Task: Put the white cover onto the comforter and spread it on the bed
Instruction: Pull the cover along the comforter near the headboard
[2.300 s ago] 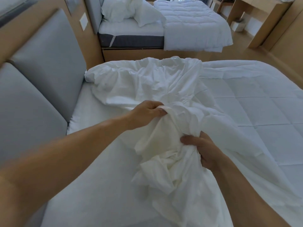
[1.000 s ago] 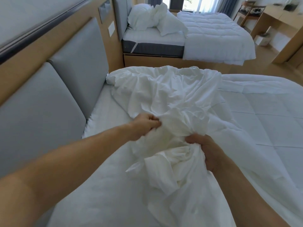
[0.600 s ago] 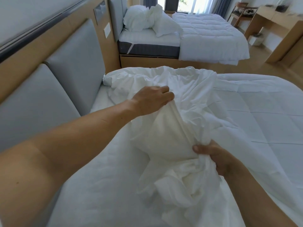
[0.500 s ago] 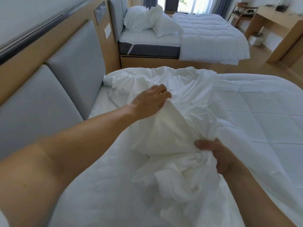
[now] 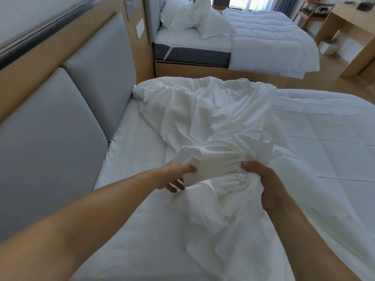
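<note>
The 2 bare forearms reach in from the bottom edge and meet over the near side of the bed (image 5: 123, 136). The left hand (image 5: 175, 176) pinches a folded edge of the white cover (image 5: 205, 118): its thumb lies on top of the fold and its fingers (image 5: 175, 186) are tucked below it, only narrowly parted with the cloth between them. Just beside it, the right hand (image 5: 271, 187) grips a thick gathered bunch of the same cover; the thumb presses on the upper side and the fingers (image 5: 267, 199) are curled tight round the wad, with loose folds hanging out beneath the palm. Between the 2 hands the cloth stands up in a creased ridge.

Beyond the hands the cover lies crumpled across the head end of the bed, reaching its far edge. The quilted comforter (image 5: 328, 151) lies flat on the right part of the bed, with the cover resting on its near-left portion. Along the left runs a headboard (image 5: 60, 122) of 2 grey padded panels set in light wood.

Farther off stands a second bed (image 5: 190, 54) with white pillows (image 5: 182, 16) heaped at its head and a quilt (image 5: 269, 43) draped over its side. A wooden desk (image 5: 357, 25) stands at the far right.
</note>
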A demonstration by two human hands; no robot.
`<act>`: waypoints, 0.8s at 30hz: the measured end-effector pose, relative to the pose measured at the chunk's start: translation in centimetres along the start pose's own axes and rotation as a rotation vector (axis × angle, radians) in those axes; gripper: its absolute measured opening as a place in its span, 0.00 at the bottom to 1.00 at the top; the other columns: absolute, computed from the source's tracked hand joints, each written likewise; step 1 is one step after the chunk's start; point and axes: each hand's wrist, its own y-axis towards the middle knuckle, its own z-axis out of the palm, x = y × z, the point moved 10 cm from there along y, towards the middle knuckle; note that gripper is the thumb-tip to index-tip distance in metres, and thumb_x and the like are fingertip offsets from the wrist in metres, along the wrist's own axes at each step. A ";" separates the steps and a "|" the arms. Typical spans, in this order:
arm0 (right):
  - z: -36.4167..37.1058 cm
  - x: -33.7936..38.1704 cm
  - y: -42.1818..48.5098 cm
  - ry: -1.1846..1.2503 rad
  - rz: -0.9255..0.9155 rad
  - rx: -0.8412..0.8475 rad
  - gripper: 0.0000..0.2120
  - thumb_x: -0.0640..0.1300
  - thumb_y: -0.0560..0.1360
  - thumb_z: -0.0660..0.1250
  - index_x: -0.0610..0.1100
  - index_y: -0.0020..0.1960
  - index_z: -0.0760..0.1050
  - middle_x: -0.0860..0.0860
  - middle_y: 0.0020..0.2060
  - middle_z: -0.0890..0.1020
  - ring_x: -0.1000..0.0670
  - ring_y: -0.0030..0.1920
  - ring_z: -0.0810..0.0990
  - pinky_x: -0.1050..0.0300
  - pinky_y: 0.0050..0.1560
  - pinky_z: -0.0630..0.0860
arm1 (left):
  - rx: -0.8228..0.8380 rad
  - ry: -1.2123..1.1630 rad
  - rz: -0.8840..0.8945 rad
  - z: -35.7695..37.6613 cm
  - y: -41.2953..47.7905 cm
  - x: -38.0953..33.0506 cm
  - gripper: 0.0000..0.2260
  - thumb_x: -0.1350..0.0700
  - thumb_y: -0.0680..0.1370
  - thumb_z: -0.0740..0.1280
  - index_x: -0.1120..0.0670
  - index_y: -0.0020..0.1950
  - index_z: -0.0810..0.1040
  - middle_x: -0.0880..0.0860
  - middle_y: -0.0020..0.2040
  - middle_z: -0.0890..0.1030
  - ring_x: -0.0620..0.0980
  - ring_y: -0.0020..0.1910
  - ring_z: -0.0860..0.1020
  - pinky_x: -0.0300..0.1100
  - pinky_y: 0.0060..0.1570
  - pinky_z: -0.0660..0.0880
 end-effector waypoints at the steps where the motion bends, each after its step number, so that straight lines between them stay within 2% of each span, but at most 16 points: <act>1: 0.2 -0.2 0.1 0.000 0.013 0.008 0.18 0.38 0.69 0.64 0.34 0.57 0.78 0.38 0.44 0.85 0.40 0.41 0.86 0.48 0.36 0.82 | -0.008 -0.105 0.056 0.0 -0.1 -1.3 0.13 0.46 0.78 0.68 0.54 0.54 0.79 0.55 0.47 0.83 0.54 0.43 0.82 0.49 0.47 0.79; 3: 0.3 -0.4 0.2 -0.011 0.027 0.007 0.17 0.38 0.70 0.64 0.33 0.56 0.78 0.38 0.43 0.85 0.40 0.40 0.86 0.48 0.36 0.82 | -0.080 -0.309 0.175 -1.2 -0.6 -4.3 0.08 0.53 0.81 0.65 0.58 0.52 0.79 0.56 0.43 0.81 0.53 0.39 0.80 0.47 0.42 0.79; 5: 0.1 -0.3 0.1 -0.063 0.020 -0.003 0.20 0.37 0.68 0.67 0.32 0.59 0.77 0.36 0.46 0.84 0.39 0.42 0.85 0.47 0.38 0.82 | -0.214 -0.499 0.264 -4.1 -1.5 -7.3 0.07 0.58 0.81 0.65 0.60 0.53 0.80 0.56 0.43 0.80 0.52 0.37 0.79 0.42 0.34 0.79; 7: -0.2 -0.1 -0.1 -0.171 0.000 -0.010 0.28 0.35 0.63 0.72 0.30 0.63 0.75 0.35 0.47 0.83 0.37 0.43 0.85 0.47 0.38 0.82 | -0.297 -0.551 0.351 -7.3 -2.8 -10.8 0.05 0.57 0.79 0.69 0.58 0.49 0.81 0.54 0.42 0.81 0.51 0.39 0.80 0.41 0.34 0.78; 8: -0.2 0.0 -0.2 -0.223 -0.010 -0.011 0.29 0.34 0.62 0.73 0.30 0.63 0.75 0.35 0.46 0.83 0.37 0.42 0.85 0.47 0.37 0.81 | -0.319 -0.469 0.422 -8.6 -3.8 -13.0 0.05 0.55 0.78 0.71 0.56 0.46 0.81 0.52 0.42 0.82 0.50 0.39 0.80 0.40 0.36 0.78; 10: -0.1 0.1 -0.4 -0.292 -0.021 0.001 0.30 0.32 0.60 0.73 0.31 0.62 0.75 0.36 0.44 0.83 0.37 0.39 0.85 0.48 0.35 0.81 | -0.437 -0.097 0.634 -10.6 -6.3 -17.7 0.07 0.52 0.78 0.70 0.53 0.43 0.79 0.49 0.41 0.81 0.46 0.40 0.79 0.37 0.40 0.76; 12: 0.6 0.0 -0.5 -0.308 -0.019 0.031 0.29 0.33 0.60 0.72 0.31 0.62 0.76 0.35 0.45 0.83 0.37 0.40 0.84 0.46 0.36 0.82 | -0.602 0.272 0.832 -10.2 -8.3 -21.1 0.06 0.52 0.81 0.66 0.52 0.48 0.80 0.49 0.46 0.82 0.48 0.46 0.78 0.38 0.50 0.74; 13: 0.9 -0.2 -0.6 -0.302 -0.015 0.046 0.29 0.33 0.61 0.72 0.31 0.62 0.76 0.35 0.46 0.83 0.36 0.41 0.84 0.45 0.37 0.82 | -0.659 0.370 0.883 -9.6 -8.7 -21.8 0.07 0.52 0.82 0.65 0.52 0.53 0.82 0.50 0.50 0.83 0.49 0.50 0.79 0.40 0.55 0.74; 15: 1.2 -0.3 -0.6 -0.253 -0.009 0.062 0.26 0.31 0.62 0.72 0.31 0.61 0.76 0.35 0.45 0.83 0.37 0.41 0.84 0.44 0.38 0.83 | -0.719 0.357 0.900 -9.2 -8.2 -21.6 0.11 0.53 0.83 0.63 0.53 0.59 0.82 0.51 0.56 0.84 0.51 0.55 0.79 0.42 0.61 0.73; 17: 1.0 -0.3 -0.7 -0.177 -0.015 0.057 0.25 0.34 0.64 0.73 0.30 0.60 0.76 0.36 0.44 0.83 0.37 0.41 0.85 0.45 0.37 0.82 | -0.759 0.244 0.872 -9.6 -7.8 -20.5 0.13 0.51 0.83 0.62 0.51 0.62 0.82 0.50 0.58 0.83 0.50 0.57 0.79 0.43 0.63 0.73; 18: 0.4 -0.3 -0.6 -0.145 -0.019 0.042 0.29 0.38 0.61 0.77 0.30 0.60 0.76 0.36 0.44 0.83 0.37 0.41 0.85 0.45 0.38 0.82 | -0.776 0.209 0.854 -9.9 -7.5 -20.1 0.13 0.50 0.83 0.61 0.50 0.63 0.81 0.49 0.58 0.83 0.50 0.57 0.79 0.42 0.63 0.73; 20: -0.8 -0.6 -0.4 -0.075 -0.007 0.013 0.43 0.42 0.47 0.85 0.31 0.60 0.77 0.35 0.46 0.83 0.37 0.42 0.85 0.44 0.39 0.82 | -0.810 0.252 0.820 -10.2 -7.2 -19.7 0.15 0.48 0.84 0.59 0.48 0.66 0.80 0.51 0.60 0.80 0.51 0.58 0.77 0.42 0.61 0.72; 22: -1.3 -0.9 -0.2 0.016 0.021 0.021 0.47 0.42 0.43 0.85 0.32 0.60 0.77 0.36 0.47 0.83 0.37 0.44 0.85 0.44 0.41 0.82 | -0.794 0.368 0.751 -10.1 -6.0 -18.9 0.18 0.46 0.84 0.57 0.46 0.72 0.74 0.54 0.62 0.76 0.54 0.58 0.76 0.45 0.61 0.73; 24: -1.6 -0.9 0.1 0.086 0.014 0.029 0.47 0.42 0.44 0.84 0.35 0.62 0.76 0.37 0.48 0.83 0.38 0.46 0.84 0.43 0.43 0.82 | -0.611 0.330 0.631 -9.4 -3.2 -16.6 0.25 0.39 0.81 0.56 0.41 0.78 0.59 0.56 0.65 0.71 0.56 0.60 0.74 0.50 0.62 0.73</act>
